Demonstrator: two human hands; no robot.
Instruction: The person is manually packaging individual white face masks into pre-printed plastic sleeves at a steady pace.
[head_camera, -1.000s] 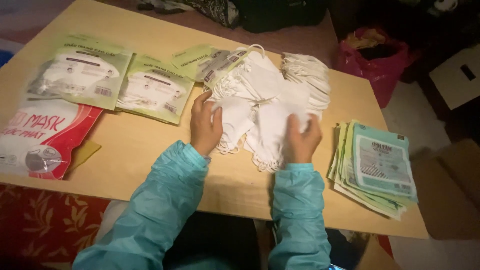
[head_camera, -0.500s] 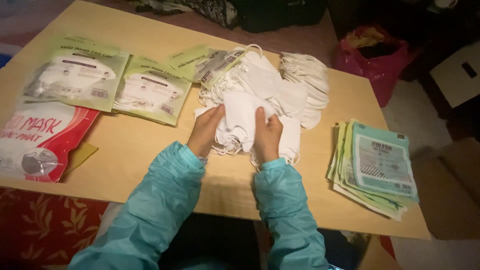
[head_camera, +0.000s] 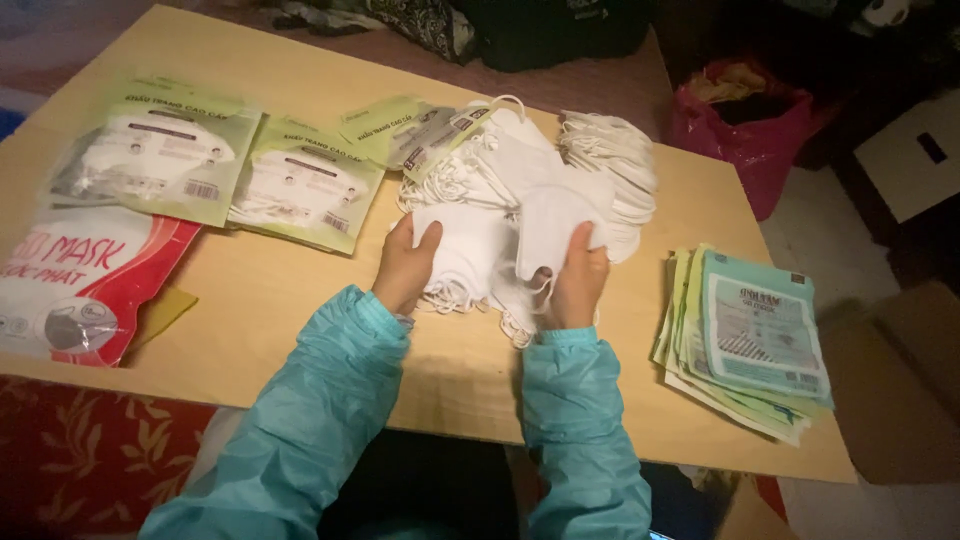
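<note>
- We worked at a wooden table (head_camera: 300, 310), with green packets (head_camera: 300, 185) to the left and a stack of teal packets (head_camera: 750, 345) to the right.
- The pile of white masks (head_camera: 520, 180) lay mid-table.
- Our left hand (head_camera: 405, 265), which had been flat, now pinched the pile's near edge.
- Our right hand (head_camera: 578, 285) had closed on one mask (head_camera: 550, 225) and lifted it clear, so we had singled one out.

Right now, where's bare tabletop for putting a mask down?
Bare wood lies along the near edge between the red packet and the teal pouch stack, and at the far left corner. Crowded: the mask pile under both hands, and the green packets.
</note>
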